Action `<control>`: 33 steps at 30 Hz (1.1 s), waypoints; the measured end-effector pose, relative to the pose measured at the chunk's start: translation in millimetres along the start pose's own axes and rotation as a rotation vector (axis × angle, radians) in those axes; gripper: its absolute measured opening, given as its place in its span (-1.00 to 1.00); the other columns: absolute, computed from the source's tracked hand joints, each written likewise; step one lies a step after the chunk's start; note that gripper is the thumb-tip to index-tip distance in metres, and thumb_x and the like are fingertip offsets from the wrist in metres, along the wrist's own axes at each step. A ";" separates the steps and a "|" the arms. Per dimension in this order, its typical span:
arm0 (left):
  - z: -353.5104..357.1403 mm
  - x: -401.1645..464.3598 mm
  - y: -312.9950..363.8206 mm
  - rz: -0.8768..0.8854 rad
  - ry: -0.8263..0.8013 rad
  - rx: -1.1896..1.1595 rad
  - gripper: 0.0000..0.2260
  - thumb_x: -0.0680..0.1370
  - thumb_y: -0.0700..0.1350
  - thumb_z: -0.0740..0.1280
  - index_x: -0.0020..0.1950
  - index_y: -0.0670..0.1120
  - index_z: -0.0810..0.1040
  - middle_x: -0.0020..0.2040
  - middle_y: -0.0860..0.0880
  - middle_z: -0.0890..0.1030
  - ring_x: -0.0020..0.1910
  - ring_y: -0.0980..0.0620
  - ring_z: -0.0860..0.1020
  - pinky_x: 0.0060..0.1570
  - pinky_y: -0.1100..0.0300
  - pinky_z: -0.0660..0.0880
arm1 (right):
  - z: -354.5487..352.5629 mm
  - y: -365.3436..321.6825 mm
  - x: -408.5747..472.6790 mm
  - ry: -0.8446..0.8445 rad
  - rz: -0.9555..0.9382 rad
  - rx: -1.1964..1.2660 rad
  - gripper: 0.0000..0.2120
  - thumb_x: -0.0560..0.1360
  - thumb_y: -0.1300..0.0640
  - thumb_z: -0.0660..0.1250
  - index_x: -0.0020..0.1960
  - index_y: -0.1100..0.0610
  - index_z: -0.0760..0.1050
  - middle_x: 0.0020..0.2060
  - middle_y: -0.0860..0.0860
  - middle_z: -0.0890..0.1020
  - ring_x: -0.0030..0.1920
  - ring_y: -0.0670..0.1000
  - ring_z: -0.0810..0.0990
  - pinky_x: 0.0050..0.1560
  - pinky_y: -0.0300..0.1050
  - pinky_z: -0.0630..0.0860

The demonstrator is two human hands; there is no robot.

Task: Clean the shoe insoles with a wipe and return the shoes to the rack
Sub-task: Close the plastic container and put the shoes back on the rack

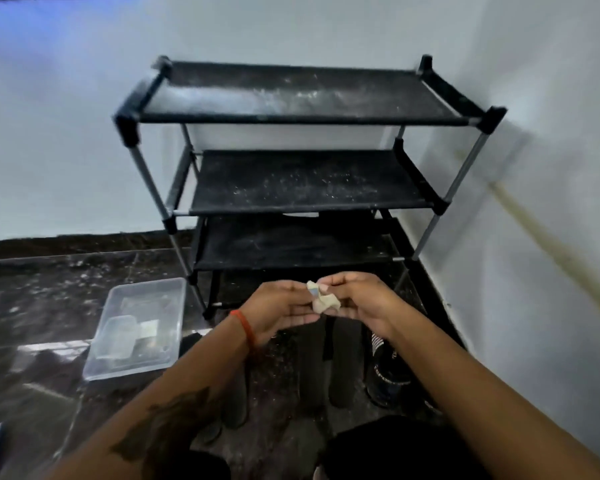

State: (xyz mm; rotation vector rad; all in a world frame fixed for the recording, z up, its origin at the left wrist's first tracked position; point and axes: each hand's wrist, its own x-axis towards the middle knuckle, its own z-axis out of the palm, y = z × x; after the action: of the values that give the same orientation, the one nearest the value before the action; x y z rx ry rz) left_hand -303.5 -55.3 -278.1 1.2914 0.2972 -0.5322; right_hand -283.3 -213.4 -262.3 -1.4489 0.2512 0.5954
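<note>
My left hand (pixel 278 308) and my right hand (pixel 359 299) meet in front of me and together pinch a small crumpled cream wipe (pixel 321 297). Below them on the dark floor lie dark insoles (pixel 340 365), side by side, and a black shoe with white lettering (pixel 385 372) to their right. Another dark insole or sole (pixel 234 400) lies partly under my left forearm. The black shoe rack (pixel 305 181) stands against the wall just beyond my hands, its dusty shelves bare.
A clear plastic box (pixel 139 327) with a small packet inside sits on the floor left of the rack. White walls form a corner behind and to the right of the rack. My knees in dark fabric show at the bottom edge.
</note>
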 end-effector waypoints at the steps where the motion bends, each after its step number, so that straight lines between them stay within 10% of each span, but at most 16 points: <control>1: -4.2 -19.1 7.4 0.025 0.031 -0.024 -0.95 0.54 -0.29 0.30 -0.05 -0.20 0.56 -0.19 -0.10 0.69 -0.24 0.05 0.66 -0.17 0.22 0.62 | 13.2 -6.7 -11.5 -0.022 -0.014 -0.006 -0.90 0.47 0.34 0.34 -0.02 0.26 0.57 -0.19 0.11 0.65 -0.27 -0.05 0.65 -0.36 -0.26 0.56; 14: -80.3 -194.1 18.4 0.284 0.283 -0.512 -0.81 0.57 -0.25 0.25 0.15 -0.30 0.47 -0.14 -0.16 0.68 -0.23 0.04 0.67 -0.18 0.22 0.63 | 171.3 -22.2 -108.7 -0.308 -0.005 0.263 -0.84 0.48 0.48 0.21 -0.07 0.29 0.49 -0.19 0.19 0.61 -0.27 0.01 0.61 -0.32 -0.26 0.61; 19: -105.9 -219.0 12.8 0.418 0.498 -0.473 -0.92 0.56 -0.24 0.28 -0.12 -0.23 0.47 -0.13 -0.19 0.66 -0.23 0.02 0.65 -0.19 0.21 0.63 | 208.7 -18.5 -111.8 -0.415 -0.097 0.125 -0.76 0.55 0.18 0.24 0.06 0.36 0.52 -0.12 0.18 0.65 -0.12 0.05 0.65 -0.07 -0.14 0.63; 25: -138.6 -237.5 2.7 0.478 0.623 -0.529 -0.86 0.54 -0.25 0.31 -0.22 -0.19 0.47 -0.29 -0.14 0.64 -0.35 0.04 0.64 -0.29 0.23 0.62 | 252.1 -6.7 -105.5 -0.381 -0.309 -0.349 -0.84 0.36 0.32 0.46 -0.05 0.26 0.59 -0.14 0.16 0.67 -0.17 -0.03 0.65 -0.13 -0.26 0.59; 33: -190.3 -252.5 -23.3 0.414 0.755 -0.466 -0.92 0.58 -0.21 0.29 0.03 -0.09 0.55 -0.26 -0.07 0.57 -0.38 0.10 0.45 -0.37 0.26 0.51 | 310.9 12.2 -76.6 -0.424 -0.353 -0.387 -0.81 0.39 0.25 0.45 -0.06 0.33 0.55 -0.28 0.03 0.63 -0.23 -0.14 0.60 -0.18 -0.33 0.53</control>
State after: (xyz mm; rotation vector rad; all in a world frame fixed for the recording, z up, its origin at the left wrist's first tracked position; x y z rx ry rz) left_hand -513.1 175.8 -222.1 1.0068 0.7110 0.3868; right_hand -412.4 71.9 -194.4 -1.6438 -0.4693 0.6648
